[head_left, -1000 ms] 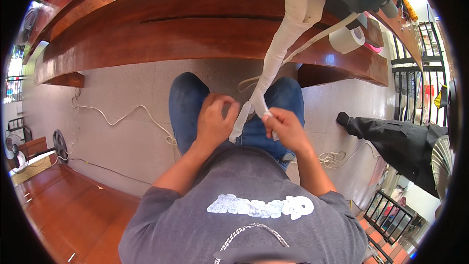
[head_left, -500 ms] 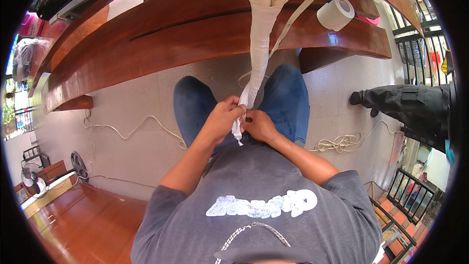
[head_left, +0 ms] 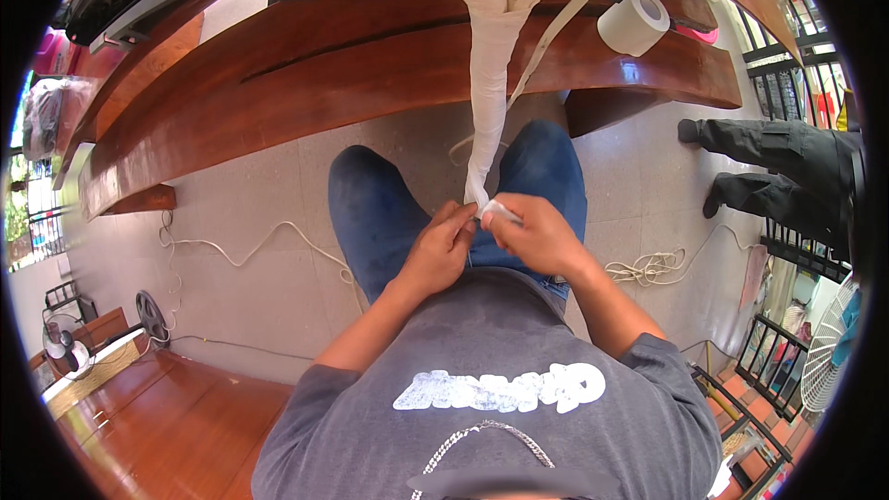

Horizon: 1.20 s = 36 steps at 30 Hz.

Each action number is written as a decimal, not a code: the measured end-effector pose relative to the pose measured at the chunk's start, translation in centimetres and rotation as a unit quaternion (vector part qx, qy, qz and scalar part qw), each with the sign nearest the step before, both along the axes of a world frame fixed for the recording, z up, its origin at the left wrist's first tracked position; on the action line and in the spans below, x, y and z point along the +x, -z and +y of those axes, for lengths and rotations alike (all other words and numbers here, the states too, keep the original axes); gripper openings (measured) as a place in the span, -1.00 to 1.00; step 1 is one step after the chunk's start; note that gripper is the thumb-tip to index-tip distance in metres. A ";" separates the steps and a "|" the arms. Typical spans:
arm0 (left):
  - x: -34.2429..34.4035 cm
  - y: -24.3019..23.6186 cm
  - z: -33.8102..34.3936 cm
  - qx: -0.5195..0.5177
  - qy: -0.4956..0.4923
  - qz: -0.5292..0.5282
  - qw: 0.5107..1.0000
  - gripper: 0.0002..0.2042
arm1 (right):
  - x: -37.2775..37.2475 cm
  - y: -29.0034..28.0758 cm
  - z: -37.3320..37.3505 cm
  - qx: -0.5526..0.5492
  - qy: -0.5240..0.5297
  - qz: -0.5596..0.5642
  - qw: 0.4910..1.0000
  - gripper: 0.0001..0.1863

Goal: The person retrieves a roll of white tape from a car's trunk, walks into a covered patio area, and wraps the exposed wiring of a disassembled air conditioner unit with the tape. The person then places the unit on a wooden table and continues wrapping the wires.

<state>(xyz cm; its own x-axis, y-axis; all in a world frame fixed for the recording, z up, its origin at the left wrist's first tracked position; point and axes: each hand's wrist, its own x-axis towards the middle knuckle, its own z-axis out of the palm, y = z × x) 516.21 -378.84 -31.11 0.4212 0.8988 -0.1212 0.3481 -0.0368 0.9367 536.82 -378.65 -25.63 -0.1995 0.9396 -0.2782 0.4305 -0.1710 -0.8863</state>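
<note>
A long bundle wrapped in white tape or cloth (head_left: 489, 74) hangs over the front of the wooden bench and narrows to a tip between my knees. My left hand (head_left: 439, 250) pinches the tip, its fingers closed around the twisted end. Just beside it, my right hand (head_left: 535, 233) is closed on a white strip (head_left: 498, 211) that folds over at the tip. The two hands almost touch. How the strip joins the bundle is hidden by my fingers.
A thick white roll (head_left: 633, 23) stands on the brown wooden bench (head_left: 370, 65). A pale cord (head_left: 565, 28) hangs beside the bundle. Coiled cable (head_left: 648, 267) lies on the floor to my right. Another person's dark trouser legs (head_left: 778, 167) are at the far right, near a fan (head_left: 827, 343).
My right hand has risen and turned over the tip, now gripping the white strip. The loose end that dangled below my hands no longer shows. The other person's legs have moved apart.
</note>
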 end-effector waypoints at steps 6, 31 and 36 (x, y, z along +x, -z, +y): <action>0.0 0.0 0.2 -0.380 -0.162 -0.226 0.882 -0.76 | -0.6 5.8 -1.0 -0.191 0.157 0.246 0.937 -0.77; -0.5 -0.4 7.3 -0.479 0.114 -0.027 0.870 -0.76 | 1.9 8.6 -1.5 -0.042 0.027 0.226 0.973 -0.56; 0.9 -0.8 7.5 -0.427 0.145 0.021 0.892 -0.74 | -0.5 7.9 -0.7 -0.141 0.087 0.171 0.971 -0.63</action>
<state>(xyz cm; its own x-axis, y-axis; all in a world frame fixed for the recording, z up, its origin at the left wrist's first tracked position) 517.15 -371.29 -30.26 0.5995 0.3258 -0.7311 0.4758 0.5895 0.6528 536.37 -379.35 -33.52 -0.1700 0.8636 -0.4746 0.0629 -0.4711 -0.8798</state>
